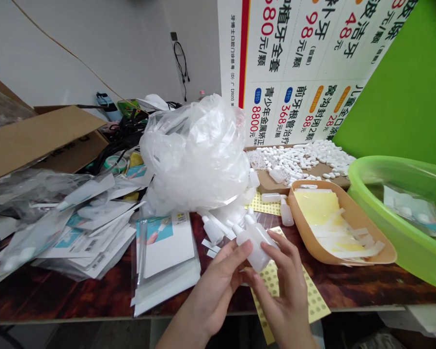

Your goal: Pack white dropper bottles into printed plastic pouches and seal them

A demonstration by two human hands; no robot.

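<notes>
Two small translucent white bottles (258, 249) are held side by side between my hands near the table's front edge. My left hand (221, 281) has its thumb and fingers closed on the bottles from the left. From the right, the fingers of my right hand (285, 278) grip the same bottles. Beneath my right hand lies a yellow sheet of round stickers (314, 295). Just behind the hands, more small bottles (212, 230) lie by a large clear plastic bag (199, 155). A stack of printed cards in clear pouches (167, 261) is left of my hands.
Right of my hands stand an orange tray (380, 242) with paper strips and a green basin (370, 169). Behind them, a cardboard tray (269, 182) holds many white pieces. Packed pouches (105, 232) and a cardboard box (39, 140) are at the left.
</notes>
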